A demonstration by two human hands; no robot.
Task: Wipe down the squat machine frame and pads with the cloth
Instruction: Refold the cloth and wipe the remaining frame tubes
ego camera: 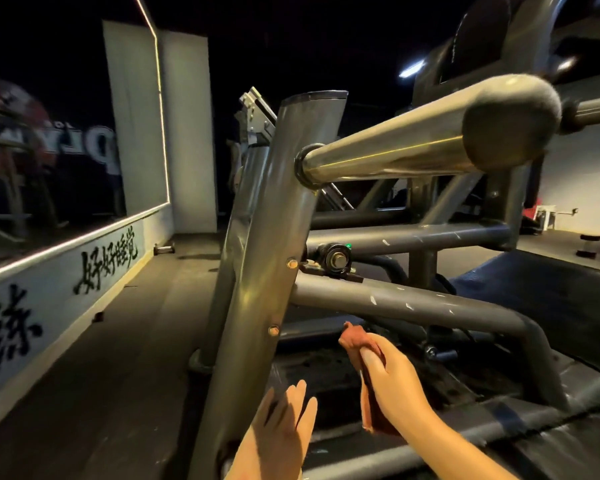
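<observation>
Frame upright (267, 237) at centre, leaning. Loading bar (388, 150) projects from it toward 2 o'clock; lower cross tube (413, 303) runs from it toward 4 o'clock. Right hand (392, 375), holding the cloth (357, 341), sits at 5 o'clock below that tube, apart from it. Left hand (281, 431) at 6 o'clock, just beside the upright. Mirror (49, 150) at 10 o'clock; dumbbell (164, 249) on the floor (136, 341) at 9 o'clock.

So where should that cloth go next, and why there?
Probably lift the cloth onto the grey crossbar just above it and rub along it. The right hand grips the cloth bunched, apparently touching no metal, and that bar is the nearest tube, marked with pale scuffs. The left hand is open beside the upright post, holding nothing.
</observation>
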